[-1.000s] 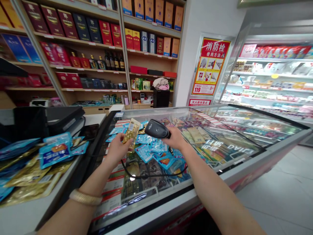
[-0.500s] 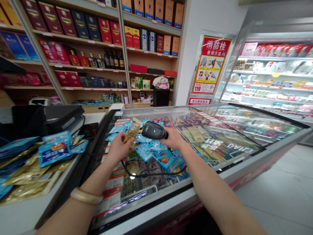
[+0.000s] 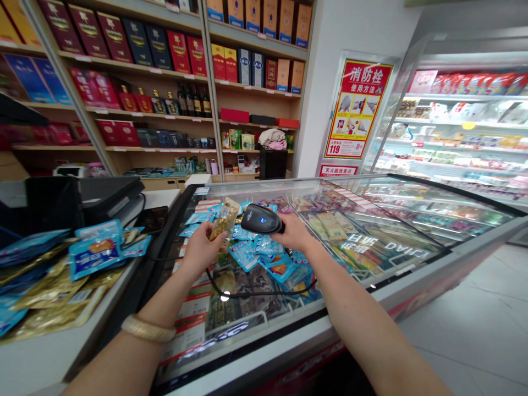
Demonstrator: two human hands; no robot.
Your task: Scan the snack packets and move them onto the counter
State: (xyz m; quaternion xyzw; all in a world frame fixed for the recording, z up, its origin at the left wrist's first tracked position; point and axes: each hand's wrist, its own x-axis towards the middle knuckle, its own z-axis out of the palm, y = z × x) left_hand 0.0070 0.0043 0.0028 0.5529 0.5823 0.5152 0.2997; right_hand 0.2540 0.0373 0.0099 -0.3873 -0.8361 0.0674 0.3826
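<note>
Pinched in my left hand [image 3: 205, 246] is a small gold snack packet [image 3: 226, 218], held upright with its barcode label showing. My right hand [image 3: 290, 232] is closed round the handle of a black barcode scanner [image 3: 261, 219]. The scanner's head points left at the packet, a small gap between them, and a blue light glows on its top. Its black cable [image 3: 256, 295] loops across the glass lid. Below both hands, several blue snack packets [image 3: 246, 254] lie in a loose pile on the glass top of a chest freezer [image 3: 305, 328].
At the left, a white counter [image 3: 37, 360] holds blue packets [image 3: 95, 252] and gold packets [image 3: 53, 294], with a phone [image 3: 155, 219] and black checkout equipment [image 3: 108, 197] behind. Shelves of boxed bottles [image 3: 180, 47] line the back wall. A lit refrigerated display [image 3: 462, 126] stands at the right.
A blue light now shows on top of the scanner, which was dark before. Both hands and the gold packet stay almost in place; the whole view shifts slightly.
</note>
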